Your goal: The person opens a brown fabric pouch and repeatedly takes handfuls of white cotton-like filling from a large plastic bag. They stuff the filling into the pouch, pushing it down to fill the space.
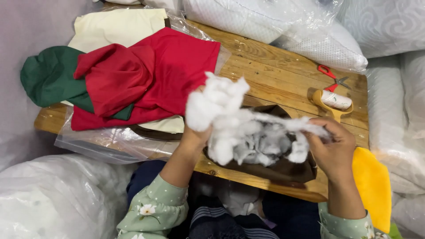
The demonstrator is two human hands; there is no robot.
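Pulling at a big clump of white fluffy stuffing point(248, 128), the person stretches it between both hands above the wooden desk point(274, 71). The left hand point(195, 135) is closed around the thick, puffy end, which sticks up past its fingers. The right hand point(332, 148) has its fingers pinched shut on a thin, stringy bit of the same fluff. The stuffing looks soft and lumpy, like a cloud, with wispy strands in the middle.

Right under the fingers lies a brown cloth piece point(283, 170), flat and dark, on the near edge of the desk. Left of the left hand sits a heap of smooth cloth: a red piece point(164, 71) on top, crumpled and folded, a green one point(48, 77) sticking out farther left, and a cream one point(115, 26) behind. Clear shiny plastic point(102, 144) lies under the heap.

Just beyond the right hand's fingers rests a lint roller point(334, 101) with a yellow handle, and past it small scissors point(334, 77) with red handles. Beside the right wrist is a soft yellow cloth point(374, 186). White pillows in plastic bags point(310, 31) are piled all around the desk.
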